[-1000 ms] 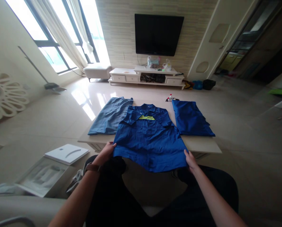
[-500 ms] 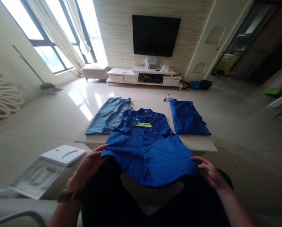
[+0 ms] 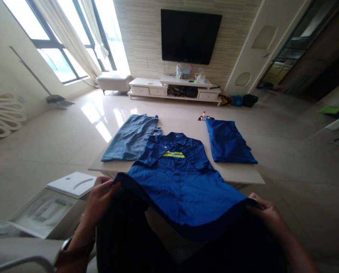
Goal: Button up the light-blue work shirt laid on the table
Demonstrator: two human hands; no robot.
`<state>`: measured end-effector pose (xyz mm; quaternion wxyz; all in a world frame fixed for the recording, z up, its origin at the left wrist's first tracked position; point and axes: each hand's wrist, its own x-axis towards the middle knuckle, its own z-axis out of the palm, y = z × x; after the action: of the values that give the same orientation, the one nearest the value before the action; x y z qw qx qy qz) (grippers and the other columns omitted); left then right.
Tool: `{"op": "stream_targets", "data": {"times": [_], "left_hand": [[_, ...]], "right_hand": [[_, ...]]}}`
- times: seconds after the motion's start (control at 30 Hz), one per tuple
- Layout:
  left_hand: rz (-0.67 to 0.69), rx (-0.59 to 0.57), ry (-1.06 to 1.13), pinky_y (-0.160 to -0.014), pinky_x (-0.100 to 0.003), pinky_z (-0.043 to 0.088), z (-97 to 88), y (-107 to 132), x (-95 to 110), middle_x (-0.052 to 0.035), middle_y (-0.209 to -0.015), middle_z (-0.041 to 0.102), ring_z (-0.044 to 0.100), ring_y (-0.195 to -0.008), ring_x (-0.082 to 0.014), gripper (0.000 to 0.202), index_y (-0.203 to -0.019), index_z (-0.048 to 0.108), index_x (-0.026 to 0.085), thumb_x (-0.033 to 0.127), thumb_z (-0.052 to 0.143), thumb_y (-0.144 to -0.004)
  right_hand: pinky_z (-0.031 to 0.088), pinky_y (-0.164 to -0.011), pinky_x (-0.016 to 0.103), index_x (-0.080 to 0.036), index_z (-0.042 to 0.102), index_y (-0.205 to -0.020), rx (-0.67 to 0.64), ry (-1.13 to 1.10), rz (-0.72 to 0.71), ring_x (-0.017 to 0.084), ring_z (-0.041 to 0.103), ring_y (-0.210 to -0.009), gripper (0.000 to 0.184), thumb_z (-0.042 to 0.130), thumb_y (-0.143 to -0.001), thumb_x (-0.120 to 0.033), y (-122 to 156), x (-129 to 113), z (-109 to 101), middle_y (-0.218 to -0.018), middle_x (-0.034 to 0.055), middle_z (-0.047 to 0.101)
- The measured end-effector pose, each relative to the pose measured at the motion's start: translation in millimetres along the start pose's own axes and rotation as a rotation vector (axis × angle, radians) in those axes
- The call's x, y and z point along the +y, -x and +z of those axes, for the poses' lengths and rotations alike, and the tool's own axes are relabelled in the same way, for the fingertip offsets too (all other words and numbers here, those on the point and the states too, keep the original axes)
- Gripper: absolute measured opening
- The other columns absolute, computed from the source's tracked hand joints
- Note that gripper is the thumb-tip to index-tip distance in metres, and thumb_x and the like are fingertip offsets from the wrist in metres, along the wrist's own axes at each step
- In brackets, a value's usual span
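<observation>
A blue work shirt (image 3: 183, 189) with a yellow reflective strip across its chest lies spread on the low table (image 3: 234, 174), collar toward the far side. Its sleeves are folded in over the front. The bottom hem hangs off the near edge, above my dark-clothed legs. My left hand (image 3: 101, 193) pinches the hem's left corner, and my right hand (image 3: 264, 210) grips the right corner. Between them the hem is lifted at both ends and sags in the middle. A grey-blue folded garment (image 3: 129, 138) lies to the left, and a darker blue folded garment (image 3: 229, 142) to the right.
White boxes (image 3: 71, 184) stand at the left beside the seat. Small bottles (image 3: 204, 115) show at the table's far edge. Farther off are a low TV cabinet (image 3: 149, 91), a wall television (image 3: 190, 36), a stool (image 3: 114, 80) and a broom with dustpan (image 3: 55, 99).
Both hands have drawn the hem toward me and lifted its corners, so its underside edge now shows. The shirt's lower part is pulled wider. The view has shifted slightly.
</observation>
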<state>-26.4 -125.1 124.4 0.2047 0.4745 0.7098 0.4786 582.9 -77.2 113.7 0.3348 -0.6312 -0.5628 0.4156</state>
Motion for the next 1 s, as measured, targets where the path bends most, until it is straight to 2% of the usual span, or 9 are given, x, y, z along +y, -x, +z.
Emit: {"op": "stream_targets", "data": {"times": [0.13,0.23,0.33,0.47,0.6,0.73,0.83,0.93,1.0], "left_hand": [[0.031,0.080,0.120,-0.093,-0.029,0.049,13.5,0.8,4.4,-0.0047,-0.108,0.067,0.061,-0.103,-0.0238,0.025,-0.082,0.078,0.024,0.049,0.075,-0.078],[-0.062,0.146,0.195,-0.077,-0.027,0.047,32.2,-6.4,12.3,-0.0021,-0.085,0.065,0.058,-0.083,-0.0202,0.022,-0.079,0.073,0.022,0.043,0.070,-0.083],[-0.128,0.299,0.163,-0.060,-0.026,0.036,57.6,-25.3,17.5,0.0021,-0.063,0.049,0.044,-0.065,-0.0153,0.032,-0.067,0.058,0.021,0.045,0.065,-0.088],[-0.071,0.403,0.104,-0.058,-0.027,0.029,92.9,-71.4,22.3,0.0041,-0.063,0.040,0.035,-0.062,-0.0134,0.039,-0.067,0.049,0.021,0.048,0.058,-0.093],[-0.007,0.429,-0.012,-0.060,-0.029,0.027,118.6,-140.0,27.1,0.0037,-0.061,0.040,0.033,-0.063,-0.0131,0.042,-0.064,0.046,0.020,0.046,0.054,-0.095],[-0.042,0.336,-0.126,-0.062,-0.030,0.029,141.1,-220.1,18.3,0.0001,-0.064,0.052,0.040,-0.064,-0.0145,0.038,-0.067,0.054,0.019,0.045,0.053,-0.094],[-0.153,0.214,-0.276,-0.070,-0.032,0.038,164.1,-271.4,-4.0,-0.0083,-0.082,0.069,0.058,-0.076,-0.0220,0.036,-0.086,0.070,0.018,0.047,0.051,-0.095],[-0.264,0.044,-0.391,-0.084,-0.037,0.046,190.7,-300.6,-36.9,-0.0177,-0.111,0.074,0.068,-0.100,-0.0312,0.041,-0.116,0.071,0.015,0.045,0.049,-0.097],[-0.305,-0.036,-0.424,-0.090,-0.038,0.048,205.5,-306.2,-59.7,-0.0227,-0.121,0.071,0.068,-0.111,-0.0332,0.046,-0.130,0.064,0.011,0.040,0.055,-0.096]], "right_hand": [[0.057,-0.075,0.031,-0.025,0.075,-0.064,0.090,-0.019,0.004,0.029,0.066,-0.095,0.038,0.088,-0.052,-0.058,-5.8,-2.7,1.6,-0.098,0.0081,0.069],[0.059,-0.074,0.036,-0.027,0.080,-0.087,0.125,-0.112,0.125,0.032,0.070,-0.092,0.045,0.088,-0.054,-0.057,-19.4,-0.7,4.9,-0.097,0.0084,0.075],[0.059,-0.073,0.038,-0.024,0.078,-0.086,0.221,-0.125,0.150,0.031,0.071,-0.082,0.047,0.089,-0.053,-0.056,-45.5,0.0,9.1,-0.081,0.0079,0.075],[0.056,-0.074,0.037,-0.022,0.073,-0.076,0.327,-0.060,0.029,0.026,0.068,-0.077,0.043,0.086,-0.058,-0.059,-103.7,-9.4,19.5,-0.076,0.0055,0.072],[0.051,-0.071,0.031,-0.020,0.070,-0.078,0.490,-0.062,-0.058,0.022,0.064,-0.079,0.047,0.086,-0.059,-0.060,-188.7,-27.8,34.4,-0.075,0.0030,0.068],[0.050,-0.073,0.030,-0.018,0.070,-0.086,0.436,0.014,-0.142,0.021,0.064,-0.081,0.051,0.077,-0.067,-0.064,-291.2,-44.4,53.5,-0.082,0.0045,0.071],[0.050,-0.073,0.032,-0.017,0.069,-0.086,0.377,0.222,-0.141,0.025,0.066,-0.085,0.048,0.065,-0.076,-0.064,-360.7,-44.0,75.0,-0.085,0.0084,0.073],[0.051,-0.074,0.034,-0.019,0.067,-0.083,0.335,0.340,-0.067,0.027,0.067,-0.084,0.037,0.063,-0.079,-0.055,-404.6,-25.7,102.5,-0.079,0.0097,0.072],[0.052,-0.079,0.037,-0.019,0.067,-0.090,0.327,0.423,-0.006,0.029,0.069,-0.090,0.032,0.062,-0.080,-0.049,-415.0,-6.3,120.7,-0.085,0.0126,0.073]]}}
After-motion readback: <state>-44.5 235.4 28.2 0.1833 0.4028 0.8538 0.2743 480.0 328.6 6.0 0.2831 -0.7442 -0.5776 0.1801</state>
